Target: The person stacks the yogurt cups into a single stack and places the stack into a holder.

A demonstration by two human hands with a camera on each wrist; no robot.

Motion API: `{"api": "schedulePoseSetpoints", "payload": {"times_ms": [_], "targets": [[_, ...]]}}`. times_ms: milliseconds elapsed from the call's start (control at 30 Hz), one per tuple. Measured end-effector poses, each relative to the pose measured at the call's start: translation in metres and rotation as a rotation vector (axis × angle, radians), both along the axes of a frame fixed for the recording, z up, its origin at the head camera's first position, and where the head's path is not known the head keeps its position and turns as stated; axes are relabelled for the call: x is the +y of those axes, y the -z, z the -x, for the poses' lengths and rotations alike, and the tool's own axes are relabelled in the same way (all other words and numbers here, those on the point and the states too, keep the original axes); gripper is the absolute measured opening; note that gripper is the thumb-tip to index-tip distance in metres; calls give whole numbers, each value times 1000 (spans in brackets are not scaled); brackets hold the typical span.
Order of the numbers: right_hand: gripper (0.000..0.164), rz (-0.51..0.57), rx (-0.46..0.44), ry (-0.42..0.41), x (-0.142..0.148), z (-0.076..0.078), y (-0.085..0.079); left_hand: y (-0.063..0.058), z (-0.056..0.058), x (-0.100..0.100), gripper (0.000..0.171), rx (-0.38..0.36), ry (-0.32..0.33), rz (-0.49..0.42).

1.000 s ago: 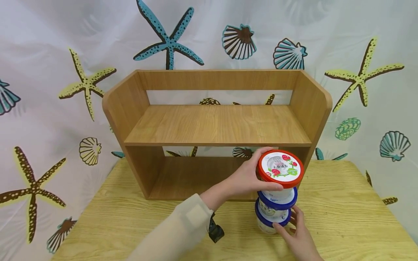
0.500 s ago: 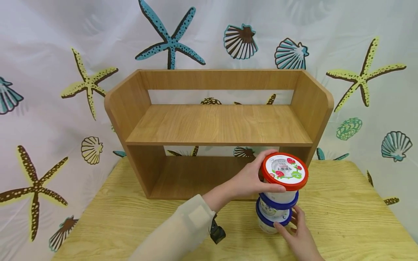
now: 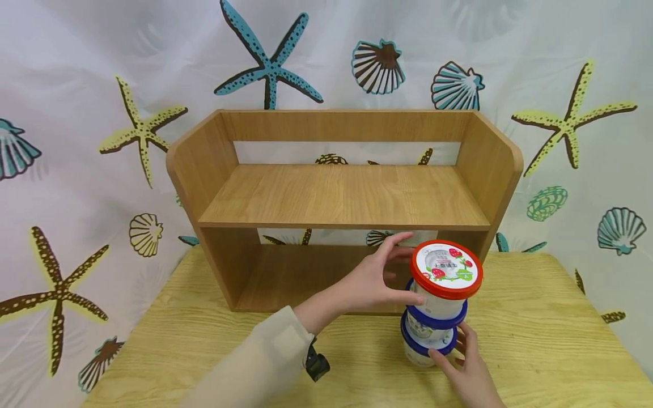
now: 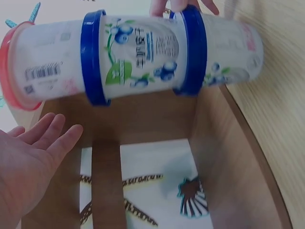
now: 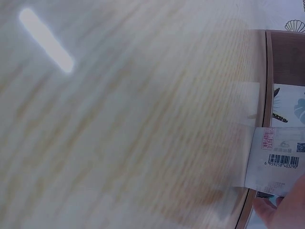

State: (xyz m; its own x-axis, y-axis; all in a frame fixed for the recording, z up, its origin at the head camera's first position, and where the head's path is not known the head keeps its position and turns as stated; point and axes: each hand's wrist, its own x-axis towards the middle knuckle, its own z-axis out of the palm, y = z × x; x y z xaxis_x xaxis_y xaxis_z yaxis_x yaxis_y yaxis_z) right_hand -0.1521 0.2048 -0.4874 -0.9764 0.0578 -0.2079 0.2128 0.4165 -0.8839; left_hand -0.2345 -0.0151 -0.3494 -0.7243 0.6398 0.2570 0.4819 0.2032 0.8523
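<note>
Three lidded plastic tubs stand stacked in front of the shelf. On top is a red-lidded tub (image 3: pixel 447 269) with strawberries printed on its lid, sitting a little off-centre. Below it come a middle blue-lidded tub (image 4: pixel 143 57) and a bottom blue-lidded tub (image 3: pixel 419 356), both with blueberry prints. My left hand (image 3: pixel 364 280) is spread just left of the top tub; the left wrist view shows a gap between its fingertips and the tub. My right hand (image 3: pixel 469 368) holds the bottom tub from the right, thumb in front and fingers behind, its fingertips partly hidden.
A two-level wooden shelf (image 3: pixel 331 195) stands on the wood-grain table (image 3: pixel 530 328), close behind the stack. A white curtain (image 3: pixel 168 51) printed with starfish and shells hangs behind. On the left wrist sits a dark strap with a small camera (image 3: pixel 317 365).
The red-lidded tub has shifted slightly right and down onto the middle tub. My left hand has let go of it and drawn back left. My right hand stays at the bottom tub.
</note>
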Motion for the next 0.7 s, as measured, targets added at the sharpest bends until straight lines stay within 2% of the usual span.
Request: {"api": "schedulePoseSetpoints", "payload": {"times_ms": [133, 333, 533, 700], "targets": [[97, -2, 9, 2, 0, 0, -1, -6, -2, -21, 99, 51, -15, 4], [95, -3, 32, 5, 1, -1, 1, -19, -7, -66, 97, 170, -74, 10], [96, -4, 7, 9, 0, -1, 1, -43, -11, -113, 94, 286, -142, 0], [96, -6, -2, 6, 0, 0, 0, -64, -9, -148, 90, 426, -245, 16]]}}
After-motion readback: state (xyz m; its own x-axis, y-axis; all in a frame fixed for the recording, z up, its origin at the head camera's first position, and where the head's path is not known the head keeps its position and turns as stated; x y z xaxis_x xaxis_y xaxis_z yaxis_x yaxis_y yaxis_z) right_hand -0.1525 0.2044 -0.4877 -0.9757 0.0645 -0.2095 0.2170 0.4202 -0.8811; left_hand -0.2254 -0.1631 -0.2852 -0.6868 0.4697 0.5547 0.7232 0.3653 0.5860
